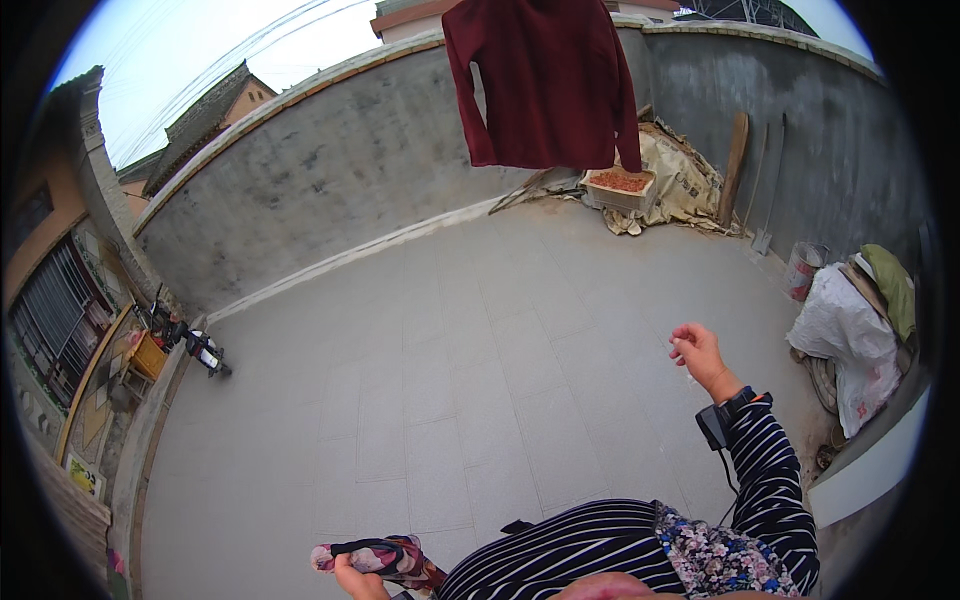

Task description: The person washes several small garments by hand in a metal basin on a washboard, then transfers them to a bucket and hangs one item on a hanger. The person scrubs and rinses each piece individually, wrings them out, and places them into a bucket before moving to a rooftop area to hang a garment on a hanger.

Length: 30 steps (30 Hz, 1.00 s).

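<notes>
My left hand [358, 579] is at the bottom, low and left of my body, closed around a bunched floral cloth [382, 559] in pink, dark and red tones. My right hand [699, 358] is held out over the paved ground to the right, its fingers curled and its thumb near them; whether the fingertips hold something small is not clear. A black device is strapped to the right wrist. A dark red long-sleeved top [544, 82] hangs at the top centre, beyond both hands, its upper end cut off by the frame.
A grey wall [322, 150] borders the paved yard. By the far corner, a tray of reddish pieces [619, 182] stands near yellowish sacks [682, 176]. A wooden plank [733, 169] leans nearby. White sacking [844, 330] lies right; a motorcycle [204, 349] stands left.
</notes>
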Available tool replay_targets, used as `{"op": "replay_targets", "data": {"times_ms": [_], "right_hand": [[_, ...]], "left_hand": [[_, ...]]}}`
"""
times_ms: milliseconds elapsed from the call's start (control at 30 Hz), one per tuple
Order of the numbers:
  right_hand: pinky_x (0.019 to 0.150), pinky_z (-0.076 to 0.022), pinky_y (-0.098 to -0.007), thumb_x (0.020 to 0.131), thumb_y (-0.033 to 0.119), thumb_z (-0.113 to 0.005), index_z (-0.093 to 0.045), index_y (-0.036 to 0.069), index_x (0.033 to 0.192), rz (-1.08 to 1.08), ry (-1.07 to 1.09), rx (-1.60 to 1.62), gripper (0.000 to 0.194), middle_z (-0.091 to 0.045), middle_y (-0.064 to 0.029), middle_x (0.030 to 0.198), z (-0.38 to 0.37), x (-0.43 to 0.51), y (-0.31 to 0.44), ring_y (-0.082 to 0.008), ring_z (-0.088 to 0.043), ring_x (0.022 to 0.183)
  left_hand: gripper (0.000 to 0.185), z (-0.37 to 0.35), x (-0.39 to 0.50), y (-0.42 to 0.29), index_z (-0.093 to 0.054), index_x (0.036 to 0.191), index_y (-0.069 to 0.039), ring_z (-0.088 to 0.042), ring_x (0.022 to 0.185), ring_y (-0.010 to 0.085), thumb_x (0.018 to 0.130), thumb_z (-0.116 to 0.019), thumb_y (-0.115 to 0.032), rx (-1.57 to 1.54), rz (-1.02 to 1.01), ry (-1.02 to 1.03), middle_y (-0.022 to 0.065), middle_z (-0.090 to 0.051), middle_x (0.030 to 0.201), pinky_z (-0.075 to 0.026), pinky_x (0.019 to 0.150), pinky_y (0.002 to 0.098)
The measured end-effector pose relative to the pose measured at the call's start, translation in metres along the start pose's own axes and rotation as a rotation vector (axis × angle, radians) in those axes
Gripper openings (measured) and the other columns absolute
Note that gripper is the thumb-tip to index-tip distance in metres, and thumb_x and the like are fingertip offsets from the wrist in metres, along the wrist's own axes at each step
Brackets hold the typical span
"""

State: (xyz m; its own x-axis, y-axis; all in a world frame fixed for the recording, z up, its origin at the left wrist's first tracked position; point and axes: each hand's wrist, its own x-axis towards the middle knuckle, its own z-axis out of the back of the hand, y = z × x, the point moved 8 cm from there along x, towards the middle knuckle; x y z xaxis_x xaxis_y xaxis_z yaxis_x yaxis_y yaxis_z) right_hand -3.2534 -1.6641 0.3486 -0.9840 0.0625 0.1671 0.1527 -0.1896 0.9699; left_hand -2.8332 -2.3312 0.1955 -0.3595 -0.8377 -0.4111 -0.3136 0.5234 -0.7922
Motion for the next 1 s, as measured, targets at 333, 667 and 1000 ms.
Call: {"op": "replay_targets", "data": {"times_ms": [333,667,1000], "right_hand": [[0.062,-0.0501,-0.0206,0.09,0.001,-0.054,-0.059,0.003,0.109,0.871,-0.154,-0.047,0.02,-0.064,-0.0018,0.094,-0.137,0.156,0.344,-0.0073,-0.063,0.078],[0.056,-0.0514,-0.0269,0.085,0.001,-0.054,-0.049,-0.005,0.126,1.075,-0.499,0.027,0.041,-0.066,-0.0122,0.095,-0.185,0.254,0.509,-0.0152,-0.063,0.069],[0.047,-0.0493,-0.0347,0.087,0.007,-0.051,-0.056,-0.006,0.11,0.965,-0.542,-0.055,0.027,-0.062,-0.0173,0.071,-0.181,0.343,0.603,-0.0237,-0.062,0.057]], "left_hand": [[0.023,-0.109,0.203,0.04,-0.06,0.103,0.0,-0.064,0.087,0.0306,0.089,-0.053,-0.017,-0.009,0.07,0.063,0.0128,-0.065,0.096,-0.056,0.076,0.0424],[0.018,-0.259,0.326,0.03,-0.06,0.1,0.0,-0.065,0.083,0.0292,0.088,-0.053,-0.012,-0.004,0.111,0.174,0.0119,-0.064,0.093,-0.056,0.07,0.0402],[0.014,-0.318,0.35,0.047,-0.06,0.097,-0.001,-0.065,0.079,0.0278,0.088,-0.053,-0.008,-0.065,0.12,0.21,0.011,-0.064,0.09,-0.057,0.064,0.0381]]}}
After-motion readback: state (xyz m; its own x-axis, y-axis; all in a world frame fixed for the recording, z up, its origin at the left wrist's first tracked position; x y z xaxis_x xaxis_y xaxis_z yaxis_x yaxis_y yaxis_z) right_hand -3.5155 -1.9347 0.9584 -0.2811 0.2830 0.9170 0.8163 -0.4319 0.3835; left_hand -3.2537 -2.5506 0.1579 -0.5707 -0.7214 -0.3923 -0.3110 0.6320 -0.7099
